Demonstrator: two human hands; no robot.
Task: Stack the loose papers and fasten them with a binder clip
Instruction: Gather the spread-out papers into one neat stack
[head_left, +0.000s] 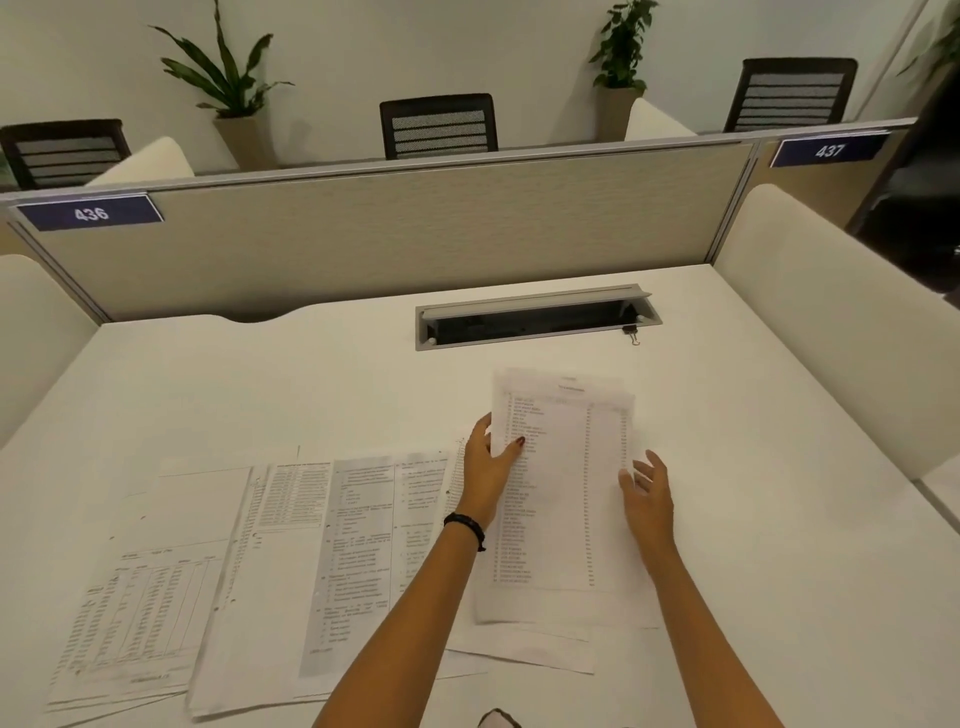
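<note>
A printed sheet with a long list (563, 488) lies on top of a few other sheets at the middle right of the white desk. My left hand (488, 467) grips its left edge, thumb on top. My right hand (647, 493) rests at its right edge with fingers spread, holding nothing. Several more loose papers (249, 566) lie fanned out and overlapping to the left. A small black binder clip (631, 332) sits at the right end of the cable tray, far from both hands.
A grey cable tray slot (535, 317) is set into the desk (311, 384) at the back. A beige divider panel (415, 228) closes off the far edge, with padded side panels left and right. Chairs and potted plants stand beyond it.
</note>
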